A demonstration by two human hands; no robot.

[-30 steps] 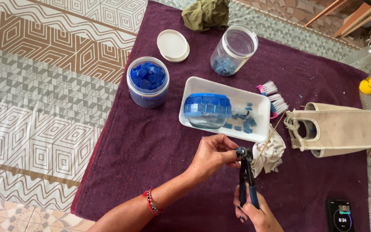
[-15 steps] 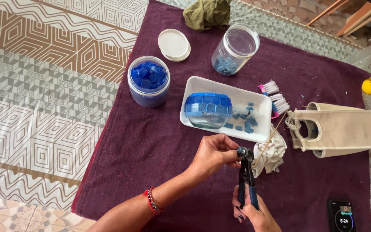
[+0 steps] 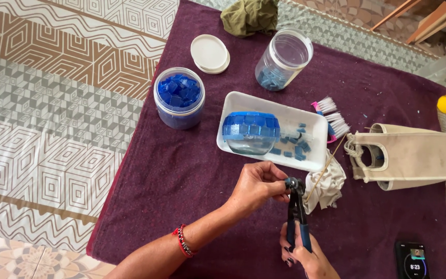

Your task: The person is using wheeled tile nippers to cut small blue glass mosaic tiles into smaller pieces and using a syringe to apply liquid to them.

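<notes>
My right hand [image 3: 305, 256] grips the blue handles of a pair of tile nippers [image 3: 296, 214] held upright. At the nippers' jaws, my left hand [image 3: 258, 183] pinches something too small to make out. Just beyond stands a white rectangular tray [image 3: 311, 124] holding a glass bowl [image 3: 250, 133] ringed with blue mosaic tiles and several loose blue tiles [image 3: 292, 147]. Everything rests on a dark purple cloth [image 3: 181, 175].
An open jar of dark blue tiles [image 3: 179, 95], its white lid [image 3: 209, 53] and a clear jar with paler blue tiles [image 3: 283, 59] stand further back. A white rag [image 3: 329, 183], thin stick, pink brushes [image 3: 331, 116], canvas bag [image 3: 414, 155], phone [image 3: 414, 258] lie right.
</notes>
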